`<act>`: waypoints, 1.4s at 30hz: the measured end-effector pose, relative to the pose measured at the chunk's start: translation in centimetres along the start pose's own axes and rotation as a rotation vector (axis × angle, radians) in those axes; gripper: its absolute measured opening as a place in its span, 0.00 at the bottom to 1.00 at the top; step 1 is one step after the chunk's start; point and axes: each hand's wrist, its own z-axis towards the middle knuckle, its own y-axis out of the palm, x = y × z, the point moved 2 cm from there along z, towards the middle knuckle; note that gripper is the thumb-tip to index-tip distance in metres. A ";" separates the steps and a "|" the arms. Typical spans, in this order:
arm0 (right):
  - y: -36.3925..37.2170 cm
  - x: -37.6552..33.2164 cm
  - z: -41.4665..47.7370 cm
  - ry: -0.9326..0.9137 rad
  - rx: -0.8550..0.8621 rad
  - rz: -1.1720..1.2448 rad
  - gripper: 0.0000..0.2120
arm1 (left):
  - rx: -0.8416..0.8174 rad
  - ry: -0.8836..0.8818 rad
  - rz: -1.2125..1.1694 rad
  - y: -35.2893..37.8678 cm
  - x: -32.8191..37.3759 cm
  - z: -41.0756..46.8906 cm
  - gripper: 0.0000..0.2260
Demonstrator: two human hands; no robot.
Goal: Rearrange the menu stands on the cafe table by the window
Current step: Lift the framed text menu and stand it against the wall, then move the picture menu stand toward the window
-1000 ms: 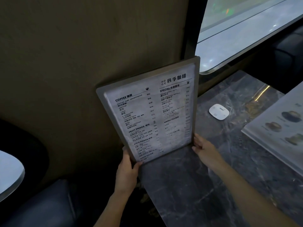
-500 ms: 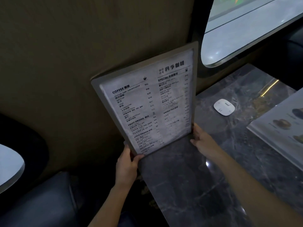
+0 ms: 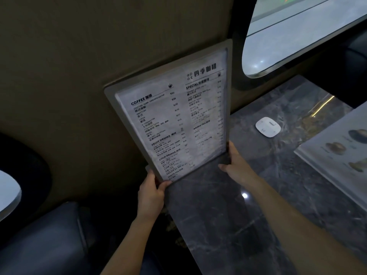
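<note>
Both hands hold one menu stand upright at the tabletop's left edge, right against the wall. The left hand is wrapped around the frame's lower left corner, thumb on the front and fingers curled behind, while the right hand pinches the lower right corner with fingers closed on the edge. Gripping the two bottom corners likely keeps the tall, thin panel from twisting or tipping while its foot is set, and leaves the printed drinks list facing the seat. The bottom edge sits at or just above the stone; whether it touches is hard to tell in this dim light. A second menu, showing pictures of food, lies towards the tabletop's right edge, well apart from the first. A small white disc, probably a call button, rests near the far edge between the two. The tabletop is dark veined marble, glossy enough to catch a spot of light. A window opens above the far corner, a plain brown wall runs along the left, and a dark padded seat sits below.
</note>
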 end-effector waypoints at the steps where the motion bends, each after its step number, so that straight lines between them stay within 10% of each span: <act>1: 0.0 0.0 0.0 -0.008 0.007 0.003 0.36 | -0.001 -0.002 -0.006 0.0 0.1 0.0 0.22; 23: -4.1 2.2 -3.8 0.043 0.237 -0.209 0.33 | 0.147 -0.391 0.160 5.1 4.2 -5.9 0.38; 34: -12.2 2.3 -11.9 0.074 0.509 -0.187 0.14 | -0.480 0.123 0.050 13.4 15.6 -3.4 0.19; 42: -19.5 5.2 -20.8 0.139 0.847 -0.120 0.09 | -0.649 0.318 0.044 20.6 23.0 -2.9 0.17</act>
